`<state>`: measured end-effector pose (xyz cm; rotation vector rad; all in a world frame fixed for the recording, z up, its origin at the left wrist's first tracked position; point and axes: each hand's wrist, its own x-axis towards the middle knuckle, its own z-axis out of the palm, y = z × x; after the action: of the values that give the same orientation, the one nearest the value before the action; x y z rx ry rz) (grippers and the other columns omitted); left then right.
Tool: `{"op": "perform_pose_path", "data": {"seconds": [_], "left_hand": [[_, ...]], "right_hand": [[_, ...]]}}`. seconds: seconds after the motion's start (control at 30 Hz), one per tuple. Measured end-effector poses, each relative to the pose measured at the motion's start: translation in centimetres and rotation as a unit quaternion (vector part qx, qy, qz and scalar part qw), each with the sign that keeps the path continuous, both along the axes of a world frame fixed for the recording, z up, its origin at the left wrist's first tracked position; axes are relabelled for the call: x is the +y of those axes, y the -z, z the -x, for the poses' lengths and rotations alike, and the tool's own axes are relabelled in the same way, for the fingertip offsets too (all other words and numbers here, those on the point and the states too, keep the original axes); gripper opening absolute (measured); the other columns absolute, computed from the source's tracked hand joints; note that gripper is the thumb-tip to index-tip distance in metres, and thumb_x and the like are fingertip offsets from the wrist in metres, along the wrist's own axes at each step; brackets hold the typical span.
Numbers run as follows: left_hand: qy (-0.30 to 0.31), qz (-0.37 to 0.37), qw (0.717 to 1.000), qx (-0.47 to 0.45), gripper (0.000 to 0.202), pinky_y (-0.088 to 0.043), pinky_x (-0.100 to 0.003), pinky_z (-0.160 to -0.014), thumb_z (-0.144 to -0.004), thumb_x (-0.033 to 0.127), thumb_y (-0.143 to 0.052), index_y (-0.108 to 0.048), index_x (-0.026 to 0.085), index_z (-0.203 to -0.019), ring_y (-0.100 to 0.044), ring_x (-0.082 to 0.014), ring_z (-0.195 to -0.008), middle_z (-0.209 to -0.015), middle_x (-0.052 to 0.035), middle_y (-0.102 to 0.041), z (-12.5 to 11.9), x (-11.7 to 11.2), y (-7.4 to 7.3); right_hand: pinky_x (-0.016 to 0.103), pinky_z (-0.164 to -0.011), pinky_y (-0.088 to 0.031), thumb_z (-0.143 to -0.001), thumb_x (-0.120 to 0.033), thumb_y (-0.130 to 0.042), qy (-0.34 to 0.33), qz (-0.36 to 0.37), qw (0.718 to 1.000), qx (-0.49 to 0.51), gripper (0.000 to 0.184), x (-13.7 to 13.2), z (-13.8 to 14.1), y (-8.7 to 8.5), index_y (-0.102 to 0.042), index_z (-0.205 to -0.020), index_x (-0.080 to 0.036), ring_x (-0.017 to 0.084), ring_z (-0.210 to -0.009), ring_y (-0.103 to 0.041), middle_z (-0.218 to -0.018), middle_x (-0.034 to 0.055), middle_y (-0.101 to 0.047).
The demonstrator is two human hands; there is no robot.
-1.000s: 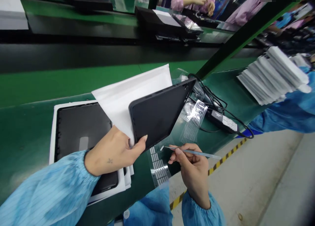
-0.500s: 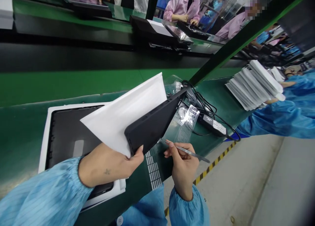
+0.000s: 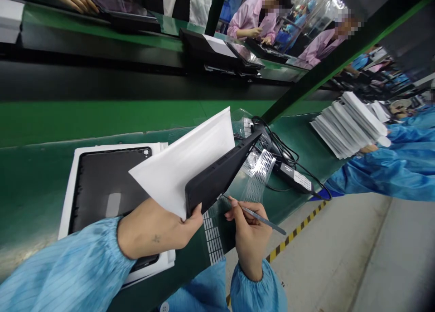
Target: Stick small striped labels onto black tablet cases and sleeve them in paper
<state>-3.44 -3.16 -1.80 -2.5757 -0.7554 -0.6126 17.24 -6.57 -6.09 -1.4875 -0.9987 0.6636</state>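
Note:
My left hand (image 3: pixel 159 228) grips a thin black panel, which looks like a tablet's back cover (image 3: pixel 217 176), together with a white sheet (image 3: pixel 190 160) behind it. The cover is tilted up on its edge above the bench. In my right hand (image 3: pixel 251 235) are metal tweezers (image 3: pixel 263 219), pinched between thumb and fingers. Their tip is at the cover's lower edge, by a small pale piece; whether the tips grip it I cannot tell. Beneath my left forearm, another black tablet cover (image 3: pixel 98 180) lies on white packaging (image 3: pixel 68 203).
Sheets of small rectangular stickers (image 3: pixel 213 239) lie on the green bench (image 3: pixel 30 176). A black power adapter (image 3: pixel 294 176) with coiled cable lies to the right. Beyond it, a co-worker's blue sleeve (image 3: pixel 401 167) is beside stacked white sheets (image 3: pixel 350 126). A slanted green post (image 3: pixel 306 85) crosses behind.
The cover and white sheet in my left hand have shifted slightly right, and the tweezers' tip meets the cover's lower edge. My view has moved a little. Across the bench, another person's hand has moved.

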Motion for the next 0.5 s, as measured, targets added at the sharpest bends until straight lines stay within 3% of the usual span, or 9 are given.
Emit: {"op": "perform_pose_path", "data": {"seconds": [0.2, 0.5], "left_hand": [[-0.031, -0.032, 0.999, -0.01, 0.033, -0.034, -0.028, -0.052, -0.077, 0.001, -0.036, -0.054, 0.016, -0.102, -0.046, -0.017, -0.041, -0.041, 0.0052, -0.047, 0.1, -0.4, 1.5], [-0.035, -0.021, 0.999, -0.008, 0.035, -0.031, -0.028, -0.049, -0.075, 0.002, -0.036, -0.052, 0.016, -0.103, -0.043, -0.0166, -0.037, -0.038, 0.0059, -0.044, 0.0, -0.4, 1.4]], "right_hand": [[0.02, -0.047, -0.051, -0.08, -0.023, -0.07, -0.004, -0.015, 1.0, -0.006, 0.017, 0.0, 0.0, 0.2, -0.056, -0.075, -0.016, 0.011, -0.047, -0.062, -0.059, -0.0003, -0.067], [0.022, -0.048, -0.052, -0.08, -0.025, -0.07, -0.01, -0.014, 1.0, -0.024, 0.018, 0.0, 0.2, -0.1, -0.056, -0.073, -0.016, 0.013, -0.047, -0.063, -0.055, -0.0012, -0.064]]}}
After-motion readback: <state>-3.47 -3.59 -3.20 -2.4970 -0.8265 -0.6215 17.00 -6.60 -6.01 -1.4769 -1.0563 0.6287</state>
